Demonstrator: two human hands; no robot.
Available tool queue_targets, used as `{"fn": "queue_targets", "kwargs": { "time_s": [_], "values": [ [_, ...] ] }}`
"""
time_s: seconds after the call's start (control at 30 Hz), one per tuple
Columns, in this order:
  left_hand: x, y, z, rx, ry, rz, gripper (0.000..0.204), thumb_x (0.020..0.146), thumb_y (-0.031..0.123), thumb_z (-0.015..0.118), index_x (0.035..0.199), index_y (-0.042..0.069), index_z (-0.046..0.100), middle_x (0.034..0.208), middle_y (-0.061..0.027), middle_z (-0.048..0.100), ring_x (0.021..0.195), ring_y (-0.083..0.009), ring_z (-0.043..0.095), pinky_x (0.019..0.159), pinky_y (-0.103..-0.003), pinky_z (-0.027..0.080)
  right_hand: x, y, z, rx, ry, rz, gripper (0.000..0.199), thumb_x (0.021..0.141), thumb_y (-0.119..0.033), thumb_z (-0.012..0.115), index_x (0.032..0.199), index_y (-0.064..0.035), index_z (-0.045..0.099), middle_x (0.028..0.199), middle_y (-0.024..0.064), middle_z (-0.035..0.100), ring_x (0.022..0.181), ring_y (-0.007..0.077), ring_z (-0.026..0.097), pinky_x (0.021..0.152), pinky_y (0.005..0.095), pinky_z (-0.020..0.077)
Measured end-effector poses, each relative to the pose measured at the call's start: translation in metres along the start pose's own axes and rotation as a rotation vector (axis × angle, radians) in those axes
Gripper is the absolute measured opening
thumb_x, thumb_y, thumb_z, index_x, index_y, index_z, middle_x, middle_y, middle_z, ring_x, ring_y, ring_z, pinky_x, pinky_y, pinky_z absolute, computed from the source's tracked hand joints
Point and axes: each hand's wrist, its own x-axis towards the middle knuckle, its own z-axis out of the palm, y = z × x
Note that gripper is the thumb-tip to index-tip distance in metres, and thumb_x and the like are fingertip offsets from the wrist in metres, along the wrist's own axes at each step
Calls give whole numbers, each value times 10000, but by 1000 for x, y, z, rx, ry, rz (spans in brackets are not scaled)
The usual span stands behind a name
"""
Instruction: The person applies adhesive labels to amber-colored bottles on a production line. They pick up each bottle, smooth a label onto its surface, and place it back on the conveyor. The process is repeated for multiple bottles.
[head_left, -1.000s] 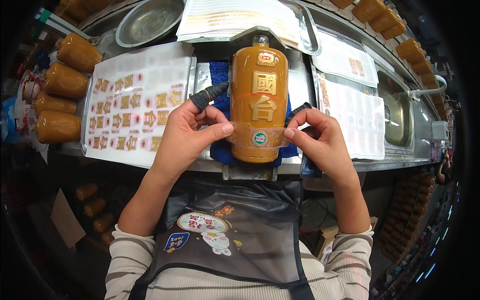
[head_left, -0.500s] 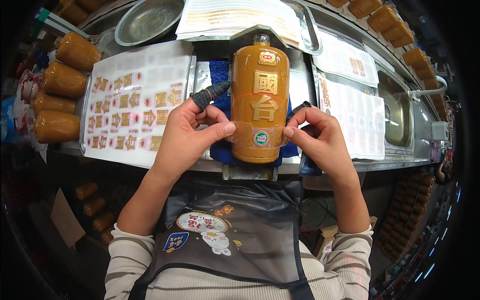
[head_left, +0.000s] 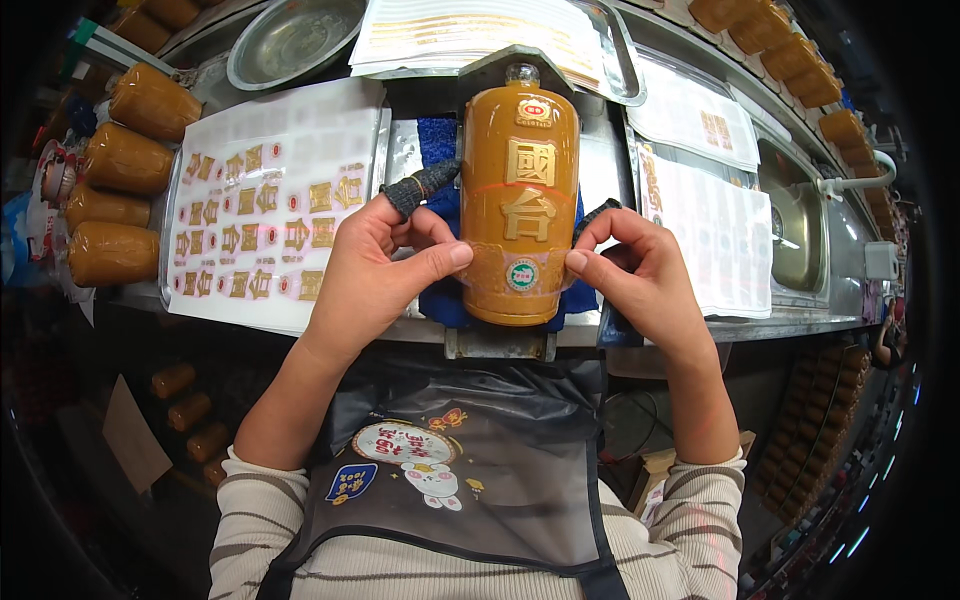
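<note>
In the head view, an amber bottle [head_left: 518,205] is seen lying on its side on a blue cloth [head_left: 437,150] on the metal surface [head_left: 600,165], its long axis running from twelve o'clock, where the small cap sits, to six o'clock, where the base points at the person. The bottle lies between the two hands. The left hand [head_left: 375,262] is placed at the bottle's nine o'clock side, its thumb pressed flat against the lower band of the bottle, and a dark sleeve is worn on its raised forefinger. The right hand [head_left: 640,270] is placed at the three o'clock side, its thumb tip touching the same band just beside the small round sticker [head_left: 521,274]. Neither grip is wrapped around the bottle; both are half curled, with only the thumbs pressed onto the lower label area. Both hands are about equally near, one on either flank of the base.

At nine o'clock from the bottle, a white sheet of gold label stickers [head_left: 265,215] is laid on the surface, and beyond it a row of wrapped amber bottles [head_left: 120,190] is stacked at the edge. At one o'clock further printed sheets [head_left: 700,170] are spread, with a steel sink [head_left: 790,215] just beyond them. A round metal dish [head_left: 290,35] is seen at eleven o'clock.
</note>
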Motion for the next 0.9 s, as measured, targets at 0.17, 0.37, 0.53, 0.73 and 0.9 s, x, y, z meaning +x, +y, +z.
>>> {"fn": "queue_targets", "kwargs": {
  "time_s": [0.17, 0.37, 0.53, 0.73, 0.9],
  "values": [
    [-2, -15, -6, 148, 99, 19, 213, 869, 73, 753, 1051, 15, 661, 861, 29, 639, 670, -4, 488, 623, -181, 414, -1, 20, 2, -14, 124, -16, 166, 910, -121, 704, 1006, -7, 630, 817, -24, 620, 584, -32, 456, 518, 154, 341],
    [-6, -16, -1, 73, 50, 112, 541, 905, 131, 741, 1388, 21, 524, 1117, -11, 617, 944, -66, 545, 842, -226, 447, -11, 29, 21, 174, 223, -92, 334, 930, -160, 697, 1192, -25, 540, 774, -36, 605, 571, -29, 451, 529, 143, 328],
    [-4, -20, 14, -22, -73, 159, 728, 903, 172, 754, 1496, -11, 375, 1445, -123, 490, 1336, -192, 444, 1130, -336, 330, -6, 36, 31, 277, 145, -105, 516, 887, -212, 766, 1256, -17, 462, 920, 22, 615, 608, -9, 512, 546, 139, 384],
    [-1, -21, 14, 8, -97, 169, 770, 894, 177, 763, 1511, -15, 345, 1481, -146, 468, 1378, -211, 423, 1157, -351, 312, -4, 37, 30, 327, 123, -131, 547, 874, -201, 781, 1260, -7, 446, 1151, 82, 550, 673, 16, 569, 573, 154, 444],
    [-1, -21, 14, 6, -101, 159, 785, 893, 181, 765, 1518, -14, 331, 1485, -148, 461, 1380, -212, 420, 1157, -352, 315, -4, 36, 30, 344, 115, -117, 542, 877, -193, 778, 1261, -7, 445, 1146, 78, 552, 683, 20, 576, 593, 154, 454]
  ]
}}
